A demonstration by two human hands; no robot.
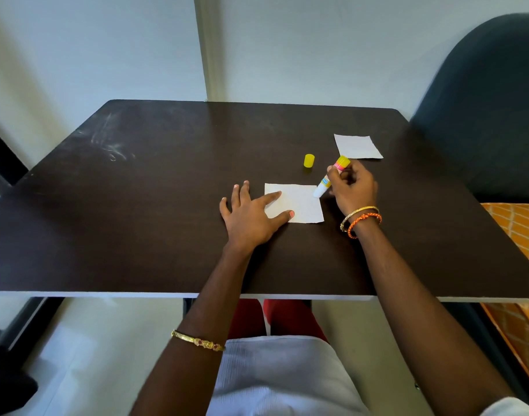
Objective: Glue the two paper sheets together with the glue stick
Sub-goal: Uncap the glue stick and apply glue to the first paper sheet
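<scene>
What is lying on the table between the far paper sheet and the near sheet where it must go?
Nothing visible blocks it except the right hand and its glue stick, which lie between the far sheet and the near sheet. The yellow cap stands off to the left.

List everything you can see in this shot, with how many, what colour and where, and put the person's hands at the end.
table: one, dark brown, fills the middle of the view
near paper sheet: one, white, flat on the table under the left fingers
far paper sheet: one, white, flat at the table's far right
glue stick: one, white with yellow end, tilted, tip on the near sheet's right edge
cap: one, yellow, upright between the sheets
chair: one, dark blue, right of the table
left hand: flat, pinning the near sheet
right hand: gripping the glue stick, bangles on wrist
</scene>
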